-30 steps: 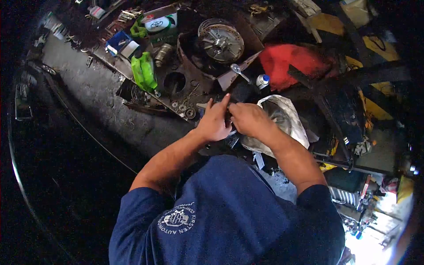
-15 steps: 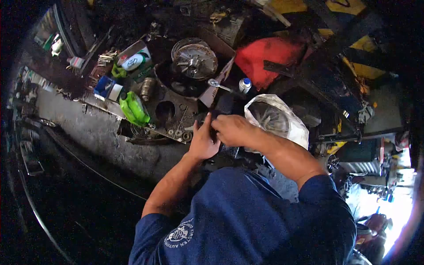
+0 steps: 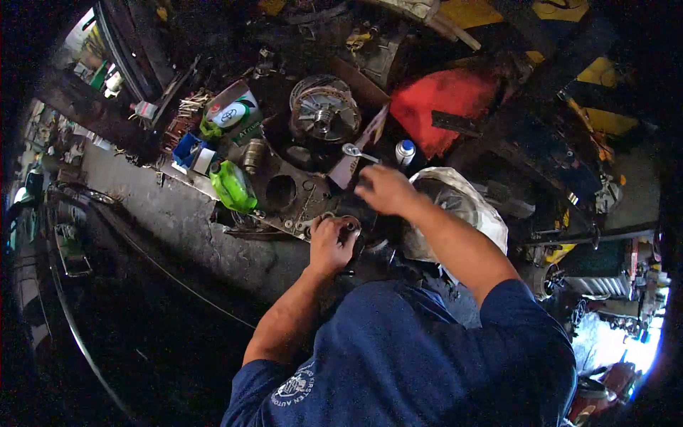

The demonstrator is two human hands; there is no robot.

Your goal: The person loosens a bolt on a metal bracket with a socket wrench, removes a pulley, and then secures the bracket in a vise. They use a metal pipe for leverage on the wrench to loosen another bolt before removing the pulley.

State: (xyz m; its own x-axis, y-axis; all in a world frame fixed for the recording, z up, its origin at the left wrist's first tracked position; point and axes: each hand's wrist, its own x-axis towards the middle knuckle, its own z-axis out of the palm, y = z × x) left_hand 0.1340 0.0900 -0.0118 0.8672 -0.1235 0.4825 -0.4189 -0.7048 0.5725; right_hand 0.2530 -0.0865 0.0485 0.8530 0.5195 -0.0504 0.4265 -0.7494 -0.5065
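My left hand (image 3: 330, 243) is at the bench's near edge, its fingers curled round a small round metal part (image 3: 351, 226) with a dark centre. My right hand (image 3: 386, 191) hovers to the right and farther back, fingers bent down and pressed together. Whatever lies under those fingers is dark and hidden. Just beyond it a ratchet wrench (image 3: 351, 150) rests with its handle pointing toward the right. A spray can (image 3: 405, 151) with a blue cap stands close by. Washers and small metal bits lie left of my left hand.
Farther back sits a large round transmission part (image 3: 324, 114). To the left are a green bottle (image 3: 233, 186), a metal cylinder (image 3: 253, 156) and a blue box (image 3: 188, 149). A white plastic bag (image 3: 491, 226) lies right, below a red cloth-like thing (image 3: 445, 107).
My hands have separated: the right moved up and right, while the left moved slightly down and now shows a round metal part in its fingers. The view has shifted a little.
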